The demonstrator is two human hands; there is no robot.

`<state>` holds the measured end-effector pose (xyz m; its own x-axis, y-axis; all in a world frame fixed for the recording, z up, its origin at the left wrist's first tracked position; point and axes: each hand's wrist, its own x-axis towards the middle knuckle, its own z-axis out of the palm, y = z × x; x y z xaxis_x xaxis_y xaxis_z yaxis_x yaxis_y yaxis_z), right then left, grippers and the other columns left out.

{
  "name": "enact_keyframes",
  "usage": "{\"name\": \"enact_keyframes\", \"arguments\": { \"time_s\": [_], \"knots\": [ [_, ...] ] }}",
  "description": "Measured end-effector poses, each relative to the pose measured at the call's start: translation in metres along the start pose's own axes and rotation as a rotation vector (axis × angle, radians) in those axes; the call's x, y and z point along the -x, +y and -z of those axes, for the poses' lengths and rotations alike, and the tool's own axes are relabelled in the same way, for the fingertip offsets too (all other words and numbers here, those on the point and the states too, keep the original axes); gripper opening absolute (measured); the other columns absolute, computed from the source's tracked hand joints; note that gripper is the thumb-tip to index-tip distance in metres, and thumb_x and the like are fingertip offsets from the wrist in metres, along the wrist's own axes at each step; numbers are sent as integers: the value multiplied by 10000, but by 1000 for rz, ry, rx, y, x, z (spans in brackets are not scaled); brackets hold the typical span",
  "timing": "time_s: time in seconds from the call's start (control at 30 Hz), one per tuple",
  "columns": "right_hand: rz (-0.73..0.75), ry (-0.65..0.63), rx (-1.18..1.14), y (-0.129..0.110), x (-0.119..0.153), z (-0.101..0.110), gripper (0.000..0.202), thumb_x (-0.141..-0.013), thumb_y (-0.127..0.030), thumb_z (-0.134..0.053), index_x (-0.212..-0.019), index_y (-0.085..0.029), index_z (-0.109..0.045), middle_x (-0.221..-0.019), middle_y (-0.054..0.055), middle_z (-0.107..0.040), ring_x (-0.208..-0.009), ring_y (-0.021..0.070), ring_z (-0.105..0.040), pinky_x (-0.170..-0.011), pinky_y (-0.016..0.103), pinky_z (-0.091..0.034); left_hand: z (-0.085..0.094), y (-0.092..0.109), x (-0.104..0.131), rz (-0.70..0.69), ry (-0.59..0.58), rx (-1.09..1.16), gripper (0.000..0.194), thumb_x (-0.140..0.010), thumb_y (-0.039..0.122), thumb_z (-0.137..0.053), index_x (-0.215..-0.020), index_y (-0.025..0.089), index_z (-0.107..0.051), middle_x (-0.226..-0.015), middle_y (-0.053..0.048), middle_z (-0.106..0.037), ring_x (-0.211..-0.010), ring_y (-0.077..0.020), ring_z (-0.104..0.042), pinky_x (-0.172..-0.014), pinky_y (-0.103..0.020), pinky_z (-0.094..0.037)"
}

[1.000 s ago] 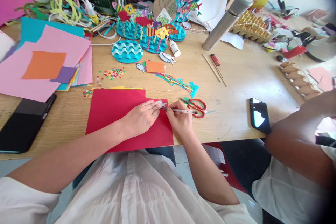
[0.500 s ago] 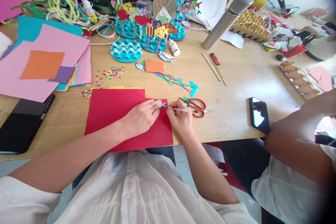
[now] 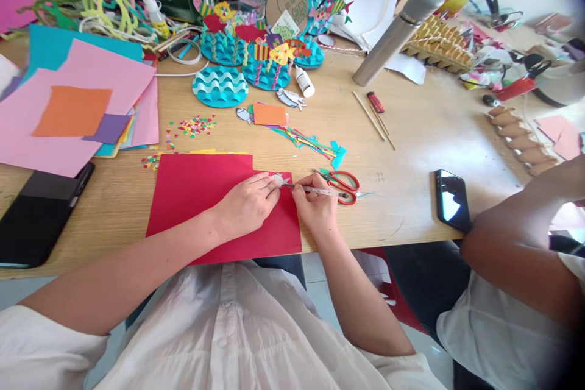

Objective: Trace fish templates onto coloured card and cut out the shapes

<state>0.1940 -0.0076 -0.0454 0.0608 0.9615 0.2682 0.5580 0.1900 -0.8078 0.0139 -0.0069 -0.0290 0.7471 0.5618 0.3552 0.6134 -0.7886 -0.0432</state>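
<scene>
Red paper (image 3: 201,195) lies at the table's front edge, with a strip of yellow paper showing behind it. My left hand (image 3: 250,202) rests on it, its fingertips pressing a small white fish cutout (image 3: 278,180) near the paper's upper right edge. A slim pen (image 3: 315,190) is pinched in my right hand (image 3: 316,204), its tip at the fish's tail. Just behind and right of that hand lie red-handled scissors (image 3: 347,181).
A phone (image 3: 451,198) and another person's arm (image 3: 512,213) are at the right. Behind stand a steel bottle (image 3: 393,39) and decorated blue crafts (image 3: 267,70). Paper strips (image 3: 311,143), confetti (image 3: 196,126) and stacked coloured sheets (image 3: 123,82) lie around.
The pen tip and my right hand have shifted very slightly to the right. My left hand keeps nearly the same place on the fish cutout.
</scene>
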Motion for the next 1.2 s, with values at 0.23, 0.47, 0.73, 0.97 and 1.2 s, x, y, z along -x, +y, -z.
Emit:
{"name": "enact_keyframes", "arguments": {
  "time_s": [0.23, 0.47, 0.73, 0.97, 1.2],
  "knots": [
    [15, 31, 21, -1, 2, 1, 109, -766, -164, -539, -677, -227, -533, -603, -31, -562, -577, 140, -535, -539, 268, -394, 0, 0, -2, 12, -14, 13, 343, -845, 20, -415, -1072, 43, -672, -1107, -167, -715, -1059, -233, -661, -1035, -387, -468],
    [-6, 33, 13, -1, 2, 1, 106, -758, -163, -541, -672, -224, -530, -604, -32, -552, -574, 137, -521, -535, 262, -386, 1, -3, -7, 33, -32, 75, 313, -853, 30, -437, -1072, 36, -662, -1048, -169, -718, -1010, -235, -657, -1012, -397, -466],
    [-11, 28, -55, 1, 0, 1, 110, -744, -151, -530, -659, -220, -518, -587, -39, -527, -547, 127, -489, -529, 261, -376, 0, -14, -23, 105, -199, 193, 301, -899, 51, -420, -1042, 91, -681, -956, -118, -652, -939, -238, -579, -857, -358, -491],
    [-42, 17, -105, -2, -1, 3, 110, -740, -152, -538, -650, -214, -522, -576, -46, -512, -536, 117, -484, -512, 247, -373, -5, -14, -25, 51, -214, 135, 278, -916, 82, -417, -1036, 86, -668, -945, -119, -619, -940, -253, -556, -836, -377, -473],
    [-70, 38, -136, -1, 0, 3, 109, -737, -146, -541, -650, -211, -529, -576, -47, -536, -520, 109, -490, -506, 243, -385, -7, -14, -21, -13, -128, 67, 299, -929, 83, -398, -1092, 79, -649, -945, -91, -644, -952, -222, -587, -1062, -423, -384]
  ]
}}
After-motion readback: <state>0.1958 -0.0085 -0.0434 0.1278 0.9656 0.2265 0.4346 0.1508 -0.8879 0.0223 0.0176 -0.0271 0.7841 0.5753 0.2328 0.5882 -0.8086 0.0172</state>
